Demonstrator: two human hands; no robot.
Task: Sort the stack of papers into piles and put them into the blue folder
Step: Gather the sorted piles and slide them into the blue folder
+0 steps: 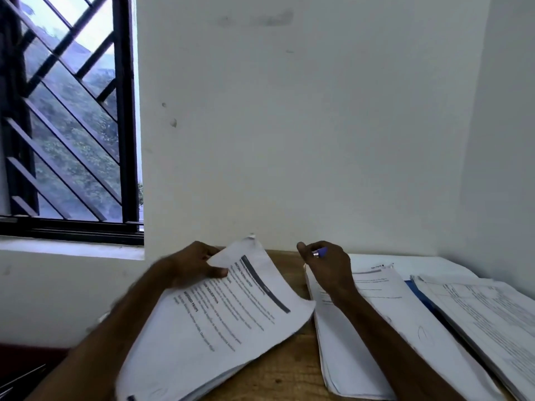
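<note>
My left hand (197, 263) grips the far edge of a thick stack of printed papers (214, 322), tilted up off the wooden table. My right hand (324, 264) hovers above a second pile of papers (373, 328) in the middle of the table; its fingers are curled round a small blue-tipped thing (320, 252), perhaps a pen. A strip of the blue folder (421, 295) shows between the middle pile and a third pile of papers (486, 316) at the right.
The wooden table (289, 369) stands against a white wall, with a corner wall close on the right. A barred window (66, 117) and its sill lie to the left. More white sheets (411, 263) lie at the back of the table.
</note>
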